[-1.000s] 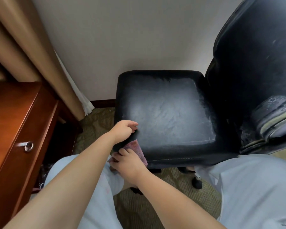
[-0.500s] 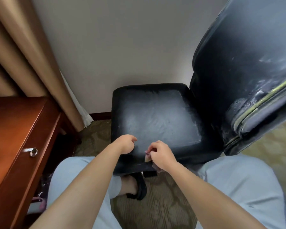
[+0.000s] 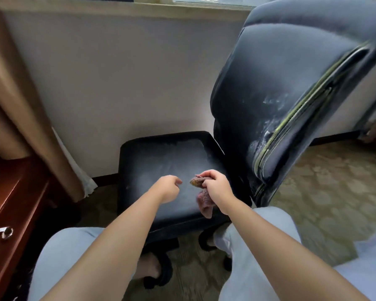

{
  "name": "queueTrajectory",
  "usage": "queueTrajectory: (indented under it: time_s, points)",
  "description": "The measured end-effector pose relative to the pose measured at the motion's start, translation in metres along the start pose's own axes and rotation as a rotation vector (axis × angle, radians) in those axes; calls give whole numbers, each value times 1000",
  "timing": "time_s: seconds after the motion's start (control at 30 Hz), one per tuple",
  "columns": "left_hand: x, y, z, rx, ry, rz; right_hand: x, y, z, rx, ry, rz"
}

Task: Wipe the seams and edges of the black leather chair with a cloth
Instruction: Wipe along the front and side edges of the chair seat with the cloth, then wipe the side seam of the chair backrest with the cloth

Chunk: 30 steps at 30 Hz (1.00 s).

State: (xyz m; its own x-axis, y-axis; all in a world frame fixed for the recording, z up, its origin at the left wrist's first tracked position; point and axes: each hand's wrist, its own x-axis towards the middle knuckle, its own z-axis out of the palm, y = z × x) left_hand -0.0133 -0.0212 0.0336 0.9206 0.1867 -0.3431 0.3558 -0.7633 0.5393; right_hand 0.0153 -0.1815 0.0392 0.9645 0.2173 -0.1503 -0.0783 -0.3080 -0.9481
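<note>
Head view: the right hand point(image 3: 216, 189) grips a bunched pink cloth point(image 3: 201, 193) above the chair point(image 3: 161, 161) seat at frame centre. The left hand point(image 3: 168, 187) hovers beside it, loosely curled and empty. Likely regripping between wipes; next, press the cloth along a seam.

Crumpled pink cloth point(image 3: 204, 197) dangles above the worn black chair point(image 3: 172, 170) seat.

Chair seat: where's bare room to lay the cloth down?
The seat is bare behind the left hand, up to its back edge and left edge. The right front is crowded: the right hand grips the cloth beside the backrest.
</note>
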Motion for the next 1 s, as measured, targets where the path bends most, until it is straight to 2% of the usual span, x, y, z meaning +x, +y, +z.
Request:
queueTrajectory:
  time_s: [0.2, 0.37, 0.5, 0.6, 0.87, 1.0]
  points:
    - [6, 40, -10, 105, 61, 40, 8, -9, -27, -4, 74, -25]
    - [12, 70, -20, 148, 98, 109, 9, -27, -46, -120, 144, -144]
    - [17, 97, -27, 150, 112, 167, 11, -43, -74, -285, 288, -279]
    - [18, 121, -31, 142, 142, 224, 11, -52, -100, -343, 399, -311]
    - [18, 181, -35, 77, 201, 385, 8, -69, -157, -380, 730, -448]
    - [17, 207, -33, 66, 238, 447, 7, -82, -175, -350, 818, -484]
